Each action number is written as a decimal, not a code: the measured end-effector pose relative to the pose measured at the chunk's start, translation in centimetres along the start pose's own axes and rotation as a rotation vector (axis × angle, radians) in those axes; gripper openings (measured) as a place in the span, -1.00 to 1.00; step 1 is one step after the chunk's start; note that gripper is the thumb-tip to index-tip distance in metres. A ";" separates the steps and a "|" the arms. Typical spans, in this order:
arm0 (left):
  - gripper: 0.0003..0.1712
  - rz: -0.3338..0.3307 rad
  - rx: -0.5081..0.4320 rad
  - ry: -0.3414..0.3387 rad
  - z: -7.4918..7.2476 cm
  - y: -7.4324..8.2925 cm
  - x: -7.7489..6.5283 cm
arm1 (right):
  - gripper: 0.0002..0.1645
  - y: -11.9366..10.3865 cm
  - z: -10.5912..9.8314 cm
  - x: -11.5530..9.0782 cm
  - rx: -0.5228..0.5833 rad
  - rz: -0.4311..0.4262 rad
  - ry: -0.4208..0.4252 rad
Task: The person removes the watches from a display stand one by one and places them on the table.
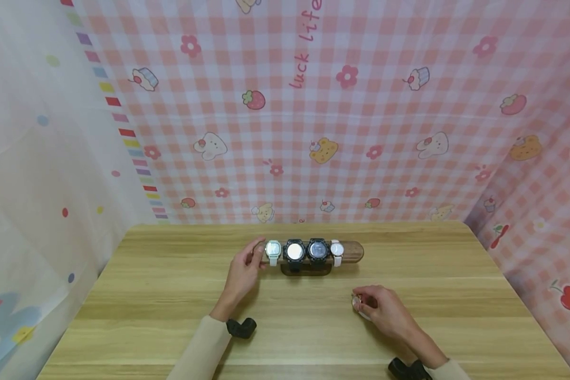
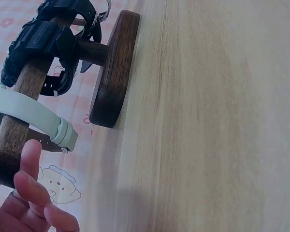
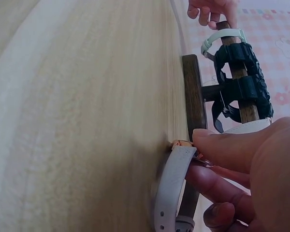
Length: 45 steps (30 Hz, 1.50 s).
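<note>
1. Pale-strapped watch (image 3: 172, 188): we hold it right of centre in the head view's lower half, its case pinched between the thumb and fingers of our right hand (image 1: 385, 312); we cannot tell whether its strap touches the desk (image 1: 171, 301).
2. Our left hand (image 1: 244, 268), lower centre, has its fingers curled round the left end of the wooden stand (image 1: 354, 252).
3. Around its bar we see, left to right, a mint watch (image 1: 273, 249), two black watches (image 1: 295, 252) and a small white watch (image 1: 336, 249).
</note>
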<state>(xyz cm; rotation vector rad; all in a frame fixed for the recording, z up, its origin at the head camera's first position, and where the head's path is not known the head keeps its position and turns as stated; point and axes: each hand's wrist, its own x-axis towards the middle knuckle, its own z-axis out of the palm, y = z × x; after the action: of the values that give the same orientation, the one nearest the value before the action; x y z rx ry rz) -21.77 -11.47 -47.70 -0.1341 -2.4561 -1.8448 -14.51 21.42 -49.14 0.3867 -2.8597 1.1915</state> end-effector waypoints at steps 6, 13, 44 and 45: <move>-0.59 0.002 0.004 -0.013 -0.4 2.4 -1.1 | -0.66 0.0 0.0 0.0 -0.008 0.028 -0.018; -0.60 0.005 0.005 -0.004 -0.4 2.6 -1.2 | -0.55 -0.1 -0.8 0.5 -0.033 -0.049 0.035; -0.59 -0.005 -0.018 -0.012 -0.3 2.0 -0.8 | -0.45 -4.0 -2.3 8.2 0.076 -0.080 0.114; -0.59 -0.011 -0.020 -0.009 -0.2 1.5 -0.6 | -0.44 -3.9 -2.3 8.3 0.083 -0.077 0.112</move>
<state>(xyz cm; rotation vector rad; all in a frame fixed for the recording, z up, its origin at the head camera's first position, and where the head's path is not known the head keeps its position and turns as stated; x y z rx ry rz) -21.04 -11.28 -46.22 -0.1308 -2.4500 -1.8778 -21.83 18.56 -43.91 0.4144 -2.6825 1.2778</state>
